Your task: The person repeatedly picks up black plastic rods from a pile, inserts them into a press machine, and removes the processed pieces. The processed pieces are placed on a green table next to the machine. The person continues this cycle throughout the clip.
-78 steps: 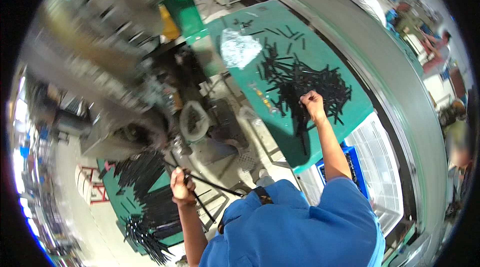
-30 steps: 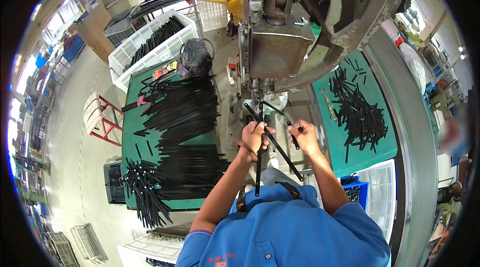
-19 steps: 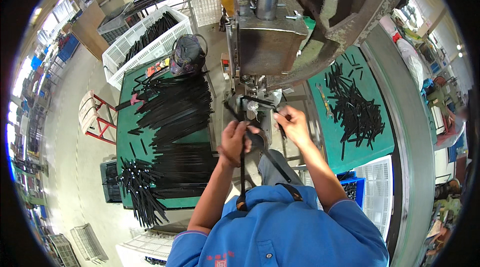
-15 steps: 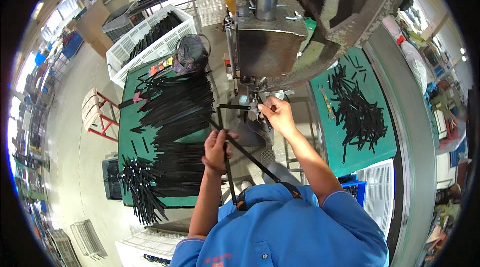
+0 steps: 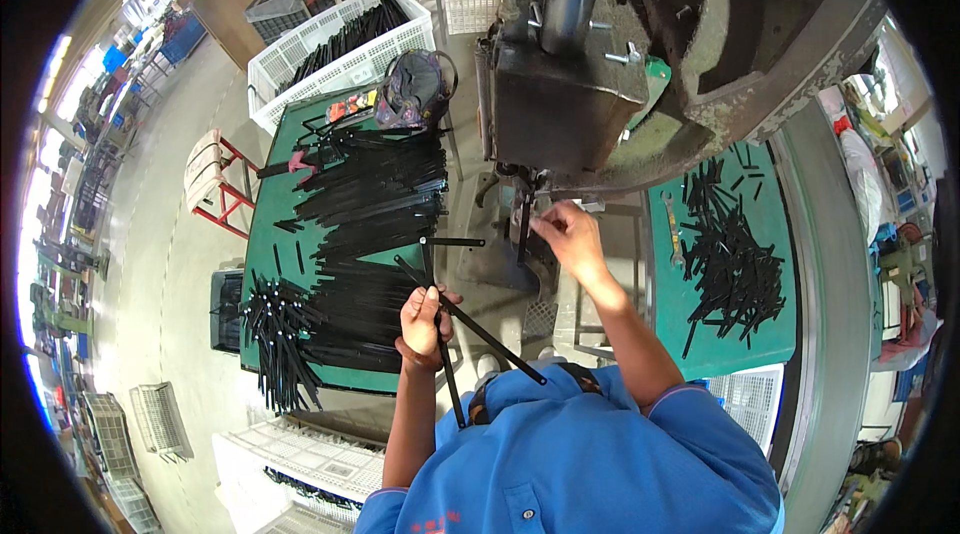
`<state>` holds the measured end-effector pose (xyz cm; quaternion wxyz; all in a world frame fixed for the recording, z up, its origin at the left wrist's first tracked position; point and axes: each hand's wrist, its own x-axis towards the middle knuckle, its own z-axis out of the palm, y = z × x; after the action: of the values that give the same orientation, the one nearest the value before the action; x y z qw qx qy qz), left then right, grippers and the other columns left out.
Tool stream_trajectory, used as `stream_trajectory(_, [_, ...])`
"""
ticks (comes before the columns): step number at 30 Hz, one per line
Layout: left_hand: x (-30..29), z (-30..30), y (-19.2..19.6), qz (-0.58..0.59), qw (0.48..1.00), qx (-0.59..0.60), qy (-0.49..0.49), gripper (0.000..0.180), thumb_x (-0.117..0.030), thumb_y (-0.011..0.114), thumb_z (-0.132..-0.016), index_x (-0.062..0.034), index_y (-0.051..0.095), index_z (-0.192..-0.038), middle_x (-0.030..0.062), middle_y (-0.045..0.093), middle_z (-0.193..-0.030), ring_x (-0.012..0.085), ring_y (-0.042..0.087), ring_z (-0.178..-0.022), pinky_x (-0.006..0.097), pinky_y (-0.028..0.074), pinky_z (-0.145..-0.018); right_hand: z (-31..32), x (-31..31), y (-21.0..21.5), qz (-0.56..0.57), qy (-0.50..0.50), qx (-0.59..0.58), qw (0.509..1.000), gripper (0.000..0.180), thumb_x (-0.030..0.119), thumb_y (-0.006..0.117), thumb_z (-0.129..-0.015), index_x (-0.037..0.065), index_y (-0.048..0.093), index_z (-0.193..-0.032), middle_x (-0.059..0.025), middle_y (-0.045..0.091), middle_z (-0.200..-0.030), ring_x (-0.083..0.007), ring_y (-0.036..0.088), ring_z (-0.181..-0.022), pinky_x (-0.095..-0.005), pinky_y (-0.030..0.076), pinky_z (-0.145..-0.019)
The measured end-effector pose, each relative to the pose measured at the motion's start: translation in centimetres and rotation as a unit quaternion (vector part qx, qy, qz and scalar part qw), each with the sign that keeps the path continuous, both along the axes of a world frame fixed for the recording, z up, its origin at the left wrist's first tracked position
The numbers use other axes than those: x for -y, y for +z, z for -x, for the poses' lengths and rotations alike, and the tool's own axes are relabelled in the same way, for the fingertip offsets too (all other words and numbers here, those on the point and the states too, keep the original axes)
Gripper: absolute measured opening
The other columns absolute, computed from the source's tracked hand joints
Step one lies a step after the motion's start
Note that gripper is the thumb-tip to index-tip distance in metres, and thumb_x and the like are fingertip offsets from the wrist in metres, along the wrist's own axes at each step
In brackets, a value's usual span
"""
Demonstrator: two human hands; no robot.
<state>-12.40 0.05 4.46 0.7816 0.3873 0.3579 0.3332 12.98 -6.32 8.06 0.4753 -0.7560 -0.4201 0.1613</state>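
My left hand is closed around a set of thin black bars joined at pivots, in front of my chest. One bar slants down to the right, another hangs toward my shirt, and a short one points right from the top. My right hand is curled in a pinch under the press head. Its fingertips are beside a short black bar standing upright at the press tooling. Whether they grip that bar or something smaller cannot be made out.
The left green table carries piles of long black bars and a dark bag. On the right green table lie a heap of short black bars and a wrench. White crates stand around.
My left hand has drawn the joined bars back from the press, and their short top bar is now away from the tooling. My right hand stays by the press. The whole view has shifted slightly.
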Motion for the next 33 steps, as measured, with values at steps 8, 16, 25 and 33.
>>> stream_trajectory(8, [0.9,-0.6,2.1,-0.022,0.999,0.003,-0.026,0.017,-0.02,0.048,-0.093,-0.0037,0.052,-0.09,0.0114,0.063,-0.078,0.0062,0.042,-0.04,0.019,0.033,-0.036,-1.2,-3.2,-2.1,0.056,-0.056,0.049,0.996,0.039,0.035,0.061,-0.083,0.0,0.055,-0.102,-0.0215,0.061,-0.09,-0.0393,0.059,-0.085,-0.0437,0.045,-0.073])
stream_trajectory(16, [2.1,-4.9,4.2,-0.033,0.992,-0.034,-0.119,0.017,-0.017,0.043,-0.093,-0.0021,0.051,-0.094,0.0078,0.062,-0.076,0.0054,0.036,-0.038,0.02,0.028,-0.034,-4.7,-2.1,-5.2,-0.062,0.096,-0.575,0.81,0.023,0.031,0.061,-0.082,0.013,0.05,-0.072,0.0033,0.05,-0.067,-0.0076,0.05,-0.063,-0.0228,0.043,-0.053])
stream_trajectory(25, [2.7,-13.0,2.6,-0.04,0.965,0.054,-0.254,0.018,-0.02,0.044,-0.095,-0.0031,0.049,-0.1,0.0098,0.064,-0.08,0.0063,0.04,-0.039,0.02,0.03,-0.034,-0.2,11.0,-5.0,-0.009,0.036,-0.44,0.897,0.041,0.044,0.042,-0.093,0.005,0.057,-0.092,-0.0019,0.056,-0.067,-0.0131,0.054,-0.055,-0.0297,0.048,-0.054])
stream_trajectory(33, [2.2,-13.5,0.0,-0.003,0.96,0.068,-0.271,0.021,-0.021,0.046,-0.094,-0.0008,0.049,-0.098,0.0124,0.064,-0.08,0.0076,0.044,-0.04,0.02,0.033,-0.034,6.5,12.2,-2.9,-0.015,0.028,-0.384,0.923,0.022,0.024,0.043,-0.096,0.006,0.055,-0.101,0.0011,0.05,-0.059,-0.0059,0.042,-0.042,-0.0197,0.035,-0.039])
